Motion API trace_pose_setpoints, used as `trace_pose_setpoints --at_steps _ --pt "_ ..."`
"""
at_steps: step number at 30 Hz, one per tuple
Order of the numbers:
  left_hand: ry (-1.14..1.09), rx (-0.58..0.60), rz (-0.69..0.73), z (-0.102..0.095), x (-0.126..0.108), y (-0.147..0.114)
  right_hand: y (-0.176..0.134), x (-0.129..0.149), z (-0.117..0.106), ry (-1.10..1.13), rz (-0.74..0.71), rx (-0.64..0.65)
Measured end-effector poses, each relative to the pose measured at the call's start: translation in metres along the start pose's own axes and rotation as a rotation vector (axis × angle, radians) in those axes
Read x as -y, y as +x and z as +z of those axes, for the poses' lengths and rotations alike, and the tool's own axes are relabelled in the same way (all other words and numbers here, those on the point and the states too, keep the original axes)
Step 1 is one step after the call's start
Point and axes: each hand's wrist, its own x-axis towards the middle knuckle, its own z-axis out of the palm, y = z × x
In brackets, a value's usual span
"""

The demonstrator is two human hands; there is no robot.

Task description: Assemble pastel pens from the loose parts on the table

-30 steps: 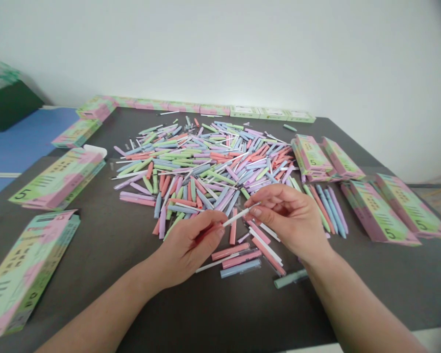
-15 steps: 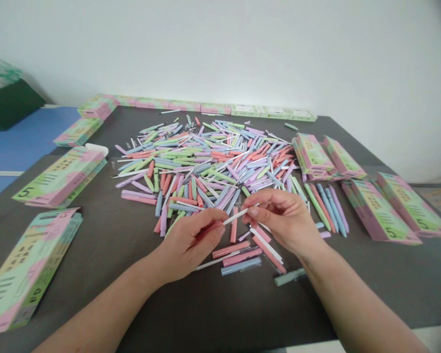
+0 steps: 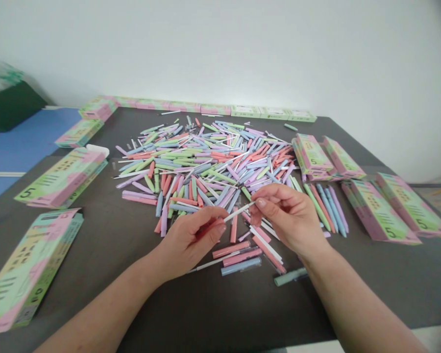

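Between thumb and fingers of my left hand (image 3: pixel 193 242) is a thin white pen refill (image 3: pixel 238 212), tilted up to the right. My right hand (image 3: pixel 288 215) pinches at the refill's far end; its fingertips hide the tip. Both hands are above the near edge of a big heap of pastel pen parts (image 3: pixel 206 162) in pink, green, blue and purple, with white refills mixed in. Just under my hands lie a few loose pink barrels (image 3: pixel 231 249), a blue barrel (image 3: pixel 241 266) and a grey-green piece (image 3: pixel 289 277).
Several finished-looking pens (image 3: pixel 327 208) lie side by side right of the heap. Printed cartons (image 3: pixel 384 211) stand at the right, with more cartons (image 3: pixel 62 176) along the left and a row of boxes (image 3: pixel 216 109) at the back. A dark green bin (image 3: pixel 12 105) sits far left.
My right hand's fingers have shifted slightly right along the refill, baring more of it. My left hand stays nearly in place, still holding it.
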Motion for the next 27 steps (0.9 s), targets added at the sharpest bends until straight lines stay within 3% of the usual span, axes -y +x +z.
trace_pose_setpoints --at_steps 4,9,15,19,27 --pt "0.037 -0.044 0.032 0.004 0.005 -0.003 0.0 -0.002 0.0 -0.001 0.01 0.004" --pt "0.088 -0.195 0.0 0.008 0.006 -0.005 0.001 -0.003 -0.003 0.011 0.031 0.004" --pt "0.194 -0.312 0.068 0.006 -0.001 -0.005 0.003 -0.004 -0.005 0.025 0.061 -0.014" --pt "0.206 -0.299 0.106 0.004 -0.004 -0.006 0.004 -0.006 -0.006 0.029 0.073 -0.023" --pt "0.041 -0.296 0.021 0.006 0.004 -0.005 0.005 -0.008 -0.006 0.052 0.083 -0.004"
